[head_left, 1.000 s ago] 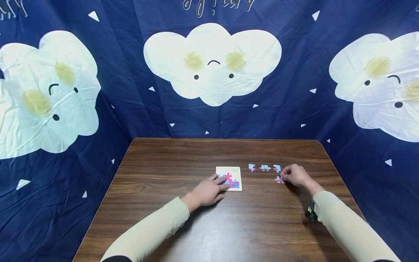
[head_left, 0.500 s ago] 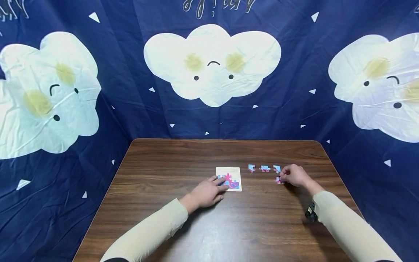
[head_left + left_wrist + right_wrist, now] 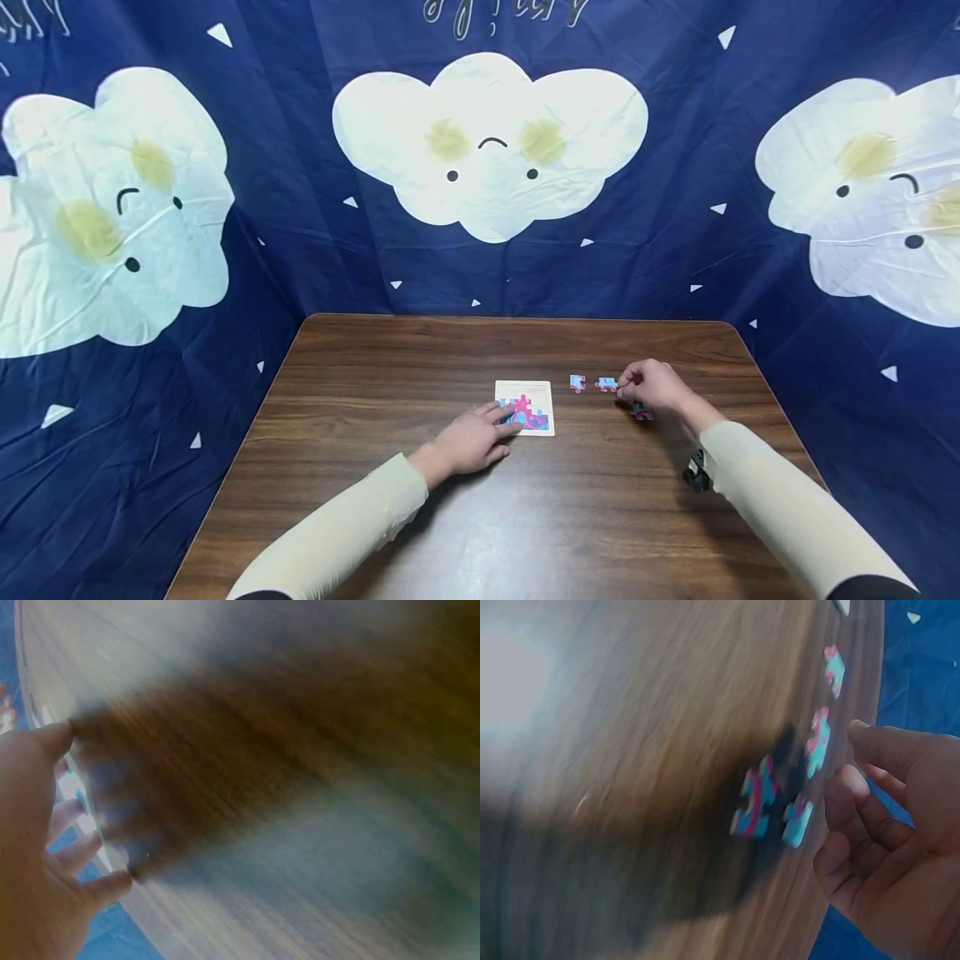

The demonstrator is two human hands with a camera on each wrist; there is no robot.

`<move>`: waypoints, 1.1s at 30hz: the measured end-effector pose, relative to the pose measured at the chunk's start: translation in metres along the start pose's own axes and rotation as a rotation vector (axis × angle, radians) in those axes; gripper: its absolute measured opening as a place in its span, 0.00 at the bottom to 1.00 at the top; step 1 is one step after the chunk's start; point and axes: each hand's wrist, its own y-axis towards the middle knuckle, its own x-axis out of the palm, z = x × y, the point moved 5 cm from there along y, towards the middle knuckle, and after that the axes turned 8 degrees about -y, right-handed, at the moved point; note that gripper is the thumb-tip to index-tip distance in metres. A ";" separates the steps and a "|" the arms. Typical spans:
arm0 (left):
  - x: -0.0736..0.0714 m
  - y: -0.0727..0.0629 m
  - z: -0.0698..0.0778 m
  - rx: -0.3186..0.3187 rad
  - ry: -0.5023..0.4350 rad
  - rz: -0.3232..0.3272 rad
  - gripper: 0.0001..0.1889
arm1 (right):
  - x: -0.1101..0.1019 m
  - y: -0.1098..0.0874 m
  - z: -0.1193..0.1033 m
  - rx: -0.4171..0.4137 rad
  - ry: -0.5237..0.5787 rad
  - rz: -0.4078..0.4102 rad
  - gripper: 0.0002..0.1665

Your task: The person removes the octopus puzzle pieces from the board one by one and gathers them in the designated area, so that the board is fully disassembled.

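Observation:
My left hand (image 3: 467,442) rests with spread, straight fingers on the white-framed puzzle board (image 3: 523,388), whose lower part holds pink, blue and purple pieces. In the left wrist view the fingertips sit at the board's edge. My right hand (image 3: 657,387) hovers over the loose jigsaw pieces, fingers loosely bent and nothing between them in the right wrist view. A puzzle piece (image 3: 642,412) lies just below that hand, and another piece (image 3: 799,821), near its fingers, is hidden by it in the head view. Leftward lie a middle piece (image 3: 607,384) and a left piece (image 3: 577,383).
The brown wooden table (image 3: 360,367) has rounded far corners. Behind and beside it hangs a dark blue cloth (image 3: 480,275) with cloud faces. A small dark device (image 3: 697,472) is strapped at my right wrist.
My right hand has left the lower puzzle piece and shifted up and left, over the right end of the upper row. The left hand stays on the board.

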 end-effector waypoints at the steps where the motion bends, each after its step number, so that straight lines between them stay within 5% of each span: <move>1: 0.000 0.000 0.000 -0.006 -0.001 0.000 0.27 | 0.001 0.002 -0.005 -0.009 0.006 0.000 0.03; 33: 0.000 -0.002 0.001 -0.054 0.002 -0.013 0.27 | 0.062 0.042 -0.118 -0.262 -0.010 -0.096 0.10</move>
